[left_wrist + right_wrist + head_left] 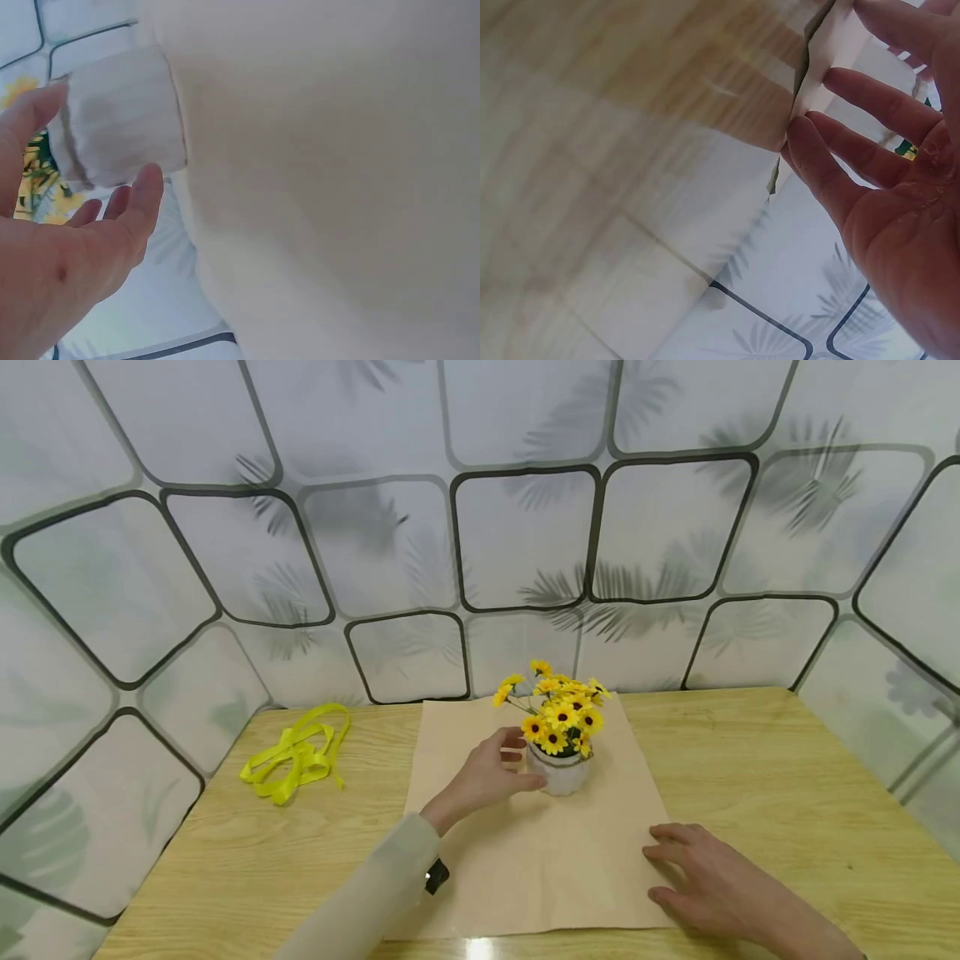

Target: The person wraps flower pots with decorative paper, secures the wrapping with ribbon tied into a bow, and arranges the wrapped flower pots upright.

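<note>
A small whitish pot of yellow artificial daisies stands upright on a sheet of tan paper. My left hand is at the pot's left side, thumb and fingers spread, not closed round it. In the left wrist view, the thumb and a fingertip of that left hand overlap the pot; firm contact cannot be told. My right hand lies at the paper's right edge with loosely bent fingers, and the right wrist view shows its fingertips at the paper edge.
A loose, tangled yellow ribbon lies on the left of the wooden table. Patterned cloth walls rise behind the table and at both sides. A dark object shows beside the left sleeve.
</note>
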`<state>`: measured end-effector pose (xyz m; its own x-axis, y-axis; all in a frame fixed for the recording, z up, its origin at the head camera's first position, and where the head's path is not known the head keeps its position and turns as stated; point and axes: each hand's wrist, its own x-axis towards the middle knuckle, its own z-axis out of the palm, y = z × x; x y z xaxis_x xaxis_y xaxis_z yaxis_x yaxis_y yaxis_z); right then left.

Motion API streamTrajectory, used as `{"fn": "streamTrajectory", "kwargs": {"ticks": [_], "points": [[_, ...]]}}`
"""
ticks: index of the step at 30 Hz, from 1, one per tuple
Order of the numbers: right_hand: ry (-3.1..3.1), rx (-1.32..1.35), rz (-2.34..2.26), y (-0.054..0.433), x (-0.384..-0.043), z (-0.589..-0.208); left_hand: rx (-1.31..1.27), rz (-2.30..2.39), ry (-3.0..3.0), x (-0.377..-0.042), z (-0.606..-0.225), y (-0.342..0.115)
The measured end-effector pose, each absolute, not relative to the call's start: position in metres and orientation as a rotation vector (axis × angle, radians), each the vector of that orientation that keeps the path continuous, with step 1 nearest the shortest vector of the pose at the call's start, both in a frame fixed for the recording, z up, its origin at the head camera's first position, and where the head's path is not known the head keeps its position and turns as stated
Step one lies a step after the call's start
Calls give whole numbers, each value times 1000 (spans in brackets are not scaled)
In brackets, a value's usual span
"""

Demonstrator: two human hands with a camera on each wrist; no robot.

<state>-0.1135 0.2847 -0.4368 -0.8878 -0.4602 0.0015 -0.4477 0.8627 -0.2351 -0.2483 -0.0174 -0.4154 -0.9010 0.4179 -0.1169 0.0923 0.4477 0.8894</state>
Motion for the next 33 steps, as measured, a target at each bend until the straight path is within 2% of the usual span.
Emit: {"fn": "streamTrajectory", "kwargs": {"ticks": [8, 17, 27, 33], "points": [[2919, -607, -375, 276, -121, -426, 507, 1450, 2352, -236, -411, -32], [3154, -505, -510, 257, -139, -413, 513, 1439, 2364, -232, -415, -45], [3000, 26, -1048, 214, -169, -410, 481, 1411, 2398, -231, -418, -59], [2886, 189, -1195, 194, -184, -415, 492, 1406, 2401, -230, -417, -64]]}}
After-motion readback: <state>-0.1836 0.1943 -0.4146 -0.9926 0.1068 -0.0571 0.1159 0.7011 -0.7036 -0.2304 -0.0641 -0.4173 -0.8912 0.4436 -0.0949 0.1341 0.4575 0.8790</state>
